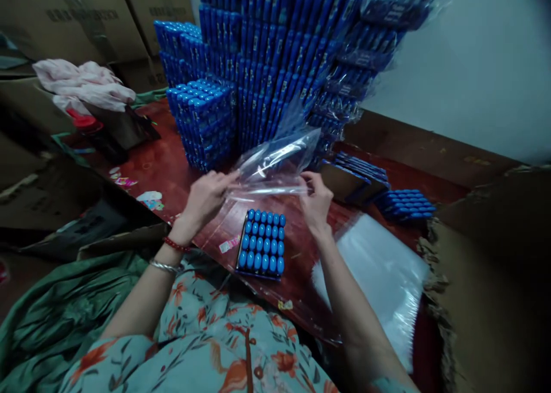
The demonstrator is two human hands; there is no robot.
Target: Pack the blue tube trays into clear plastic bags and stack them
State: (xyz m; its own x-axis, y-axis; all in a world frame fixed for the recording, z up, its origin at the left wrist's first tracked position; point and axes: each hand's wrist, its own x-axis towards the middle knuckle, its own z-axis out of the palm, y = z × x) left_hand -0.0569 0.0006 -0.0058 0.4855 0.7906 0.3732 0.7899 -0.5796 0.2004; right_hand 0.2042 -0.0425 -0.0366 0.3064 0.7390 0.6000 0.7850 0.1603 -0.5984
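Note:
My left hand [205,198] and my right hand [317,201] each pinch one side of a clear plastic bag [275,163], which is held up above the table with its mouth between my hands. Just below the bag, a tray of blue capped items [262,244] lies flat on the red-brown table [172,163] near its front edge. My left wrist wears a red bead bracelet and a silver bangle.
A stack of clear bags [383,278] lies at my right. Tall stacks of blue packs [275,54] fill the back, with a lower stack [204,123] and small piles [407,203] beside them. A cardboard box wall [495,278] stands right; pink cloth [81,83] lies left.

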